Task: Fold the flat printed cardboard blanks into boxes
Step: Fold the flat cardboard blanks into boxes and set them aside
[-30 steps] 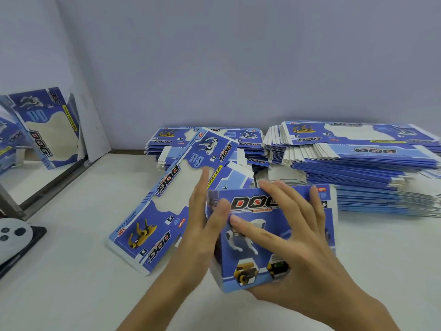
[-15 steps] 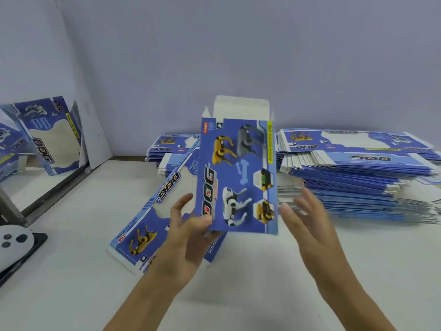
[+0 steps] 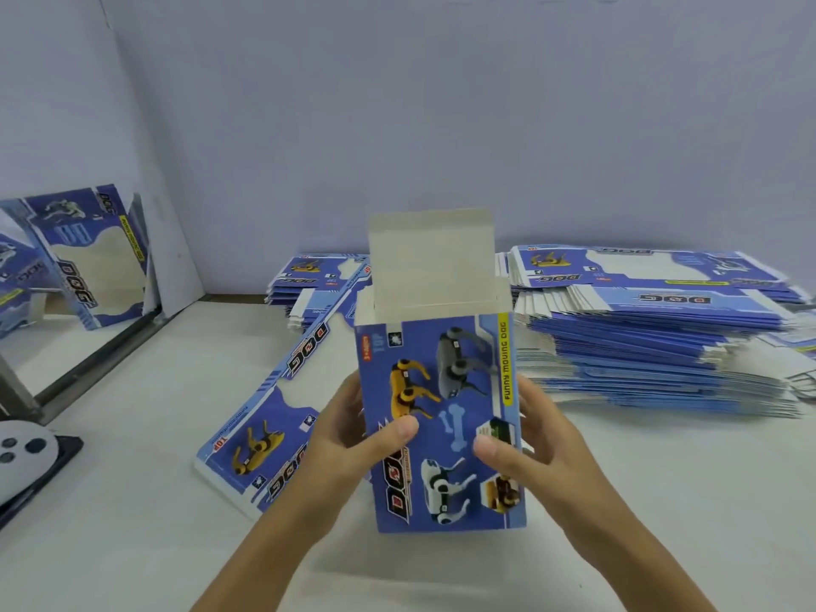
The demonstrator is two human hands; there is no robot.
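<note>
A blue printed box (image 3: 441, 390) with toy dogs on it stands upright in front of me, its white top flap raised and open. My left hand (image 3: 349, 439) grips its left side, thumb on the front panel. Gripping the right side is my right hand (image 3: 534, 448), thumb also on the front. A flat blank (image 3: 273, 417) lies on the white table (image 3: 662, 501) just left of the box. Tall stacks of flat blanks (image 3: 653, 342) sit behind on the right, and a lower stack (image 3: 309, 276) sits behind the box.
A mirror (image 3: 75, 267) leans at the left and reflects a blank. A white controller on a black stand (image 3: 26, 452) sits at the left edge. The grey wall (image 3: 441, 103) closes off the back.
The box was turned from lying low in both hands to standing upright with its top flap up. My right hand, off it half a second ago, now grips its right side.
</note>
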